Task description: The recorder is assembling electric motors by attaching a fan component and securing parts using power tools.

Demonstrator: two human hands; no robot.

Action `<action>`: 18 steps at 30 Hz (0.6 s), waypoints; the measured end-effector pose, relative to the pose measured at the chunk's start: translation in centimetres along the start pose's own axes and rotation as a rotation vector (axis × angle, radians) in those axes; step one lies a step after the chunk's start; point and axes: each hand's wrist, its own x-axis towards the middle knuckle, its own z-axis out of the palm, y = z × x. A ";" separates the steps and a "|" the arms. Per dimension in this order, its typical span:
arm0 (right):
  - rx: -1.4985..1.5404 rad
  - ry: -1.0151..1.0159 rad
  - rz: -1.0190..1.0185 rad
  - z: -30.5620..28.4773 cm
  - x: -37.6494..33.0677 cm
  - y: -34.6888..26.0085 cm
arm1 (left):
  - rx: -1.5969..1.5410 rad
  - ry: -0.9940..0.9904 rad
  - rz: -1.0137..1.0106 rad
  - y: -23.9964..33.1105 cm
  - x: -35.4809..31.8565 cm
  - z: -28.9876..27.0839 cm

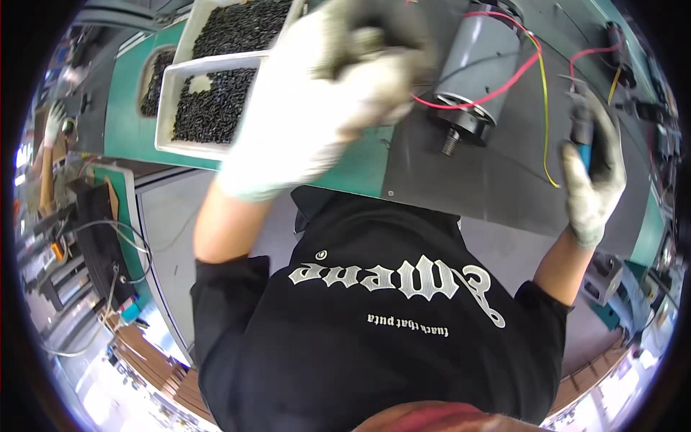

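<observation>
My left hand (317, 101), in a white glove, is raised over the bench near the parts bins and smeared by motion. Its fingers look bent, but whether they hold anything does not show. In my right hand (596, 180), gloved with a greyed palm, is a hand tool with a blue handle (584, 155) and a grey metallic head; its exact kind is unclear. Between the hands lies a grey cylindrical motor (481, 61) with a threaded shaft toward me. A red wire (497, 93) and a yellow-green wire (545, 122) run from it.
White bins (164, 115) of small black parts stand at the left on the green mat (129, 79). Another dark motor-like part (619, 50) with wires lies at the far right. A person's gloved hand (54, 124) shows at the far left. The bench's near edge runs before my torso.
</observation>
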 end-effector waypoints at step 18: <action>-0.424 -0.094 -0.378 0.5 0.6 -4.0 | -0.182 -0.240 0.469 -2.6 4.2 3.2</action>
